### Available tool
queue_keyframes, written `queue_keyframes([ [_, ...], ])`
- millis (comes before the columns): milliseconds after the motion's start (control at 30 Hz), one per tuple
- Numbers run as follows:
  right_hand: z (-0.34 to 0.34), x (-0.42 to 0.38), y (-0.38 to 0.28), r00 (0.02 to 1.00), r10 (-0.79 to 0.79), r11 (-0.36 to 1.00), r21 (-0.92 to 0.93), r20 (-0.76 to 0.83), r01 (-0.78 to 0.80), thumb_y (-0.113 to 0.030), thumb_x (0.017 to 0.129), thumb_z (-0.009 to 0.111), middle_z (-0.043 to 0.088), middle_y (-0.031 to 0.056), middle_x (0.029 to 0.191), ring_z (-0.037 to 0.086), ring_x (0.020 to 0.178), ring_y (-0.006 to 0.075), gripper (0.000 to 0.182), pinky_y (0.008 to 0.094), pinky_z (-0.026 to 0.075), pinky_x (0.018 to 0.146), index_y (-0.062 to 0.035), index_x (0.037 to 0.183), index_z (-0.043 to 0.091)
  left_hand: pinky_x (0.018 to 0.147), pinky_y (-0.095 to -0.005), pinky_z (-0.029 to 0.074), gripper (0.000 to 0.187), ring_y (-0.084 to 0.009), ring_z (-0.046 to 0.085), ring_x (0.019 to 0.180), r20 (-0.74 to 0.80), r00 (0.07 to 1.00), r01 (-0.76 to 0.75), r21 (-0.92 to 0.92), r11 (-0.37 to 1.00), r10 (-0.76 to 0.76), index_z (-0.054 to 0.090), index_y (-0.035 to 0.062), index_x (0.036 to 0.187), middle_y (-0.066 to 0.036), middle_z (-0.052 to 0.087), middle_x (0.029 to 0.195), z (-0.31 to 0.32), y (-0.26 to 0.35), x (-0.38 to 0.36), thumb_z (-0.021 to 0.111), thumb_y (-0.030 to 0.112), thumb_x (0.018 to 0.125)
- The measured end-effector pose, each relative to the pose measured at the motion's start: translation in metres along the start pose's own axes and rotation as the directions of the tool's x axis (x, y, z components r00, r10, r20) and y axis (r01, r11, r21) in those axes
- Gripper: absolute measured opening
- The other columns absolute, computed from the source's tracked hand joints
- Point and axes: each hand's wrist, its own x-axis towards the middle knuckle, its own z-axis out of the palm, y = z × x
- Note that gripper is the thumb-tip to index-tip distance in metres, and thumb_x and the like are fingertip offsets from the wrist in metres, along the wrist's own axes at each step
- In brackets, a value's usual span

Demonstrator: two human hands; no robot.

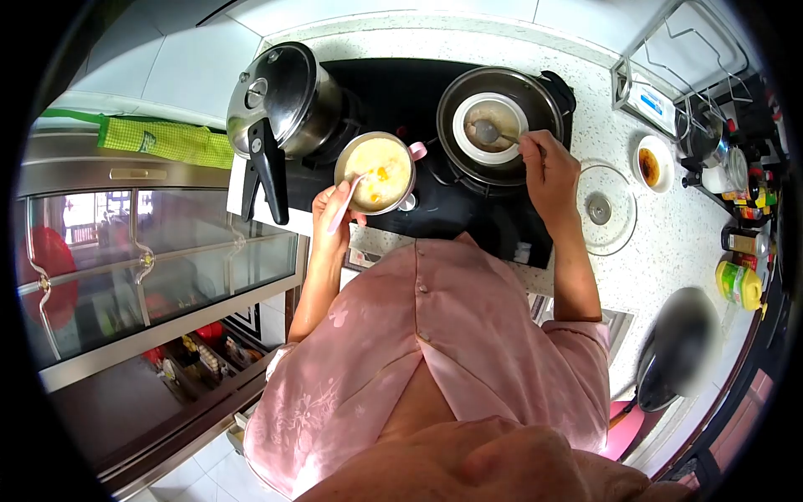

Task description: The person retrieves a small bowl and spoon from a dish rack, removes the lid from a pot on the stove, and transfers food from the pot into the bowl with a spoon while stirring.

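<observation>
My left hand [333, 213] is closed on a bowl with pink side handles [419, 151], held over the front of the cooktop. Pale porridge-like food with yellow bits [378, 171] fills it. A pink-handled spoon [341, 213] leans in this bowl, its handle under my left thumb. My right hand [552, 176] grips a metal spoon [492, 131], whose head is in a white bowl [462, 142] of pale, soupy food. That white bowl stands inside a wide dark pot [535, 92] on the right burner.
A pressure cooker [288, 100] with a long black handle stands at the left of the cooktop [376, 79]. To the right lie a glass lid [615, 222], a small bowl with brown contents [657, 163] and a wok [657, 381]. Condiment bottles [740, 284] line the right edge.
</observation>
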Motion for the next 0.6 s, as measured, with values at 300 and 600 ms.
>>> queue_keyframes([
  [300, 0.010, -0.003, 0.007, 0.999, -0.037, 0.999, -0.038, 0.021, 0.038, -0.009, 0.086, 0.056, 0.059, 0.0152, 0.071, 0.058, 0.067, 0.0327, 0.008, 0.0374, 0.046, 0.059, -0.0021, 0.082, 0.056, 0.037, -0.0215, 0.046, 0.032, -0.0135, 0.055, 0.041, 0.024, 1.000, 0.013, 0.002, 1.000, -0.013, 0.062, -0.0036, 0.079, -0.010, 0.063, 0.065, 0.006, 0.000, 0.002, 0.058, 0.027, 0.087],
  [600, 0.018, -0.003, 0.020, 0.997, 0.072, 0.996, -0.043, -0.017, -0.073, -0.011, 0.086, 0.055, 0.059, 0.0152, 0.068, 0.058, 0.062, 0.0329, 0.010, 0.0366, 0.045, 0.055, -0.0018, 0.081, 0.056, 0.037, -0.0217, 0.046, 0.032, -0.0138, 0.055, 0.041, 0.013, 1.000, -0.003, -0.013, 1.000, 0.003, 0.062, -0.0039, 0.079, -0.011, 0.064, 0.066, -0.001, -0.001, 0.001, 0.058, 0.027, 0.087],
])
